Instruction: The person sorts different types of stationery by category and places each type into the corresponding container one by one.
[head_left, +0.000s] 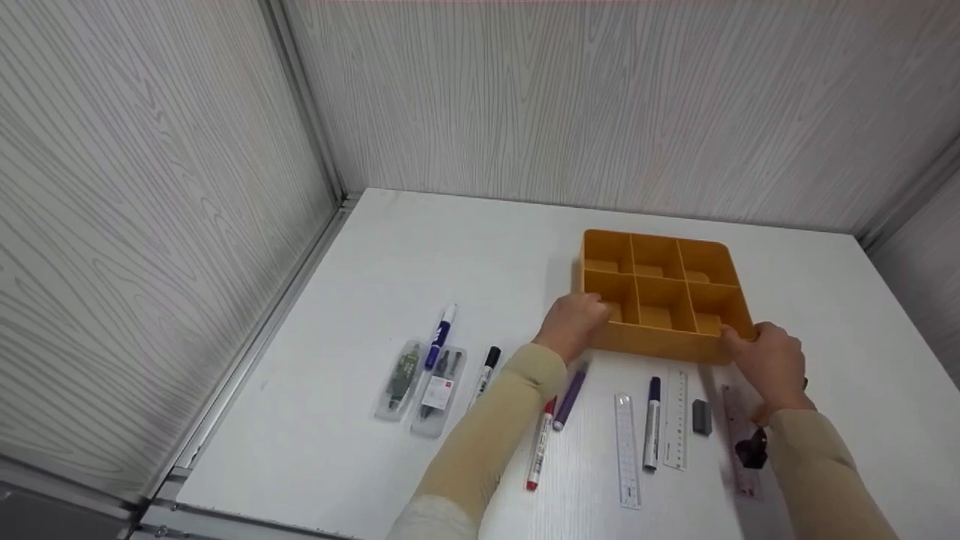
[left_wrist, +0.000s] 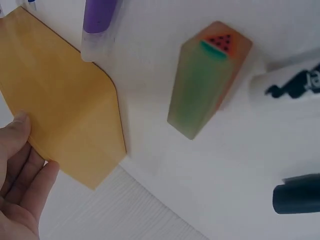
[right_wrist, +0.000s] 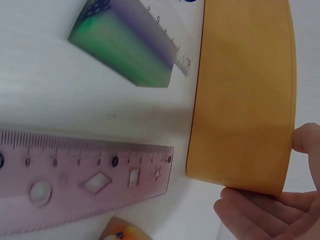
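Note:
A yellow-orange compartment box point(head_left: 660, 343) with several square sections stands toward the back right of the white table. My left hand point(head_left: 574, 322) grips its front left corner, thumb over the rim. At the front right corner my right hand point(head_left: 771, 360) holds it the same way, thumb on the rim and fingers along the outer side. The left wrist view shows the box's side wall point(left_wrist: 65, 100) between thumb and fingers. In the right wrist view the fingers curl under the wall's end point(right_wrist: 242, 100). A purple pen point(head_left: 571, 397) lies just in front of the box.
In front lie a red marker point(head_left: 538, 450), a dark-capped marker point(head_left: 652, 427), two clear rulers point(head_left: 627, 450), a pink ruler point(right_wrist: 90, 185) and a block eraser point(head_left: 701, 417). Further left are a black-capped marker point(head_left: 487, 369), a blue marker point(head_left: 441, 336) and two clear cases point(head_left: 399, 381). Walls border the table.

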